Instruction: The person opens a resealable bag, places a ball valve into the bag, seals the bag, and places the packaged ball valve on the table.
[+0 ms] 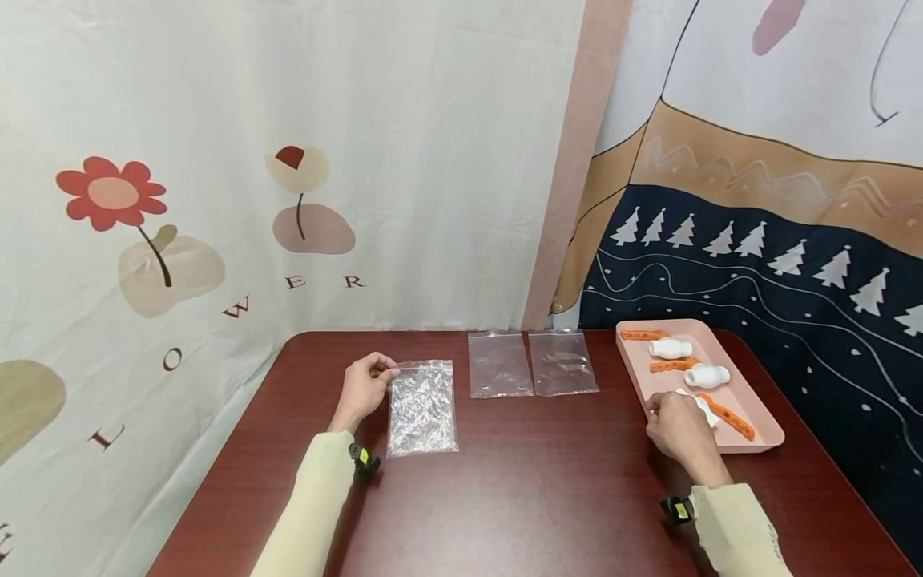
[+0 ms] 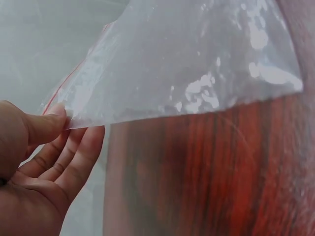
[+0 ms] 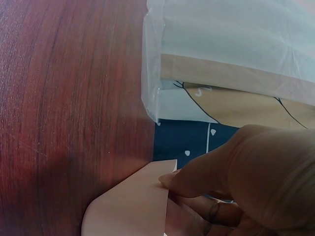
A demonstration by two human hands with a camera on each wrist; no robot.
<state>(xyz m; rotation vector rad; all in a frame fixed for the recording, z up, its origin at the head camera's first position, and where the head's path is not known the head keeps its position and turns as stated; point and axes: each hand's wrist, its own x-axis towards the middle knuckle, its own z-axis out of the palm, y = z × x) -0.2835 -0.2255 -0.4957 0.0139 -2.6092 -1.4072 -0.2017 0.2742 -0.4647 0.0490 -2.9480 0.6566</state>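
Observation:
My left hand (image 1: 366, 389) pinches the upper left corner of a clear zip bag (image 1: 423, 413) between thumb and fingers. In the left wrist view the bag (image 2: 182, 69) spreads out from the thumb tip, with a red line near its mouth. On the right, my right hand (image 1: 681, 429) grips the near left rim of a pink tray (image 1: 771, 433). Its thumb (image 3: 172, 180) lies on the tray's wall in the right wrist view, while the other fingers curl inside, partly hidden. Beside this hand in the tray are a partly covered white piece (image 1: 705, 410) and an orange strip (image 1: 731, 421).
Two more clear bags, a left one (image 1: 500, 365) and a right one (image 1: 564, 363), lie flat at the table's back edge. Farther back in the tray are white bottle-like pieces (image 1: 671, 348) and orange strips (image 1: 673, 365). Printed curtains (image 1: 433, 160) hang behind the brown table (image 1: 519, 497).

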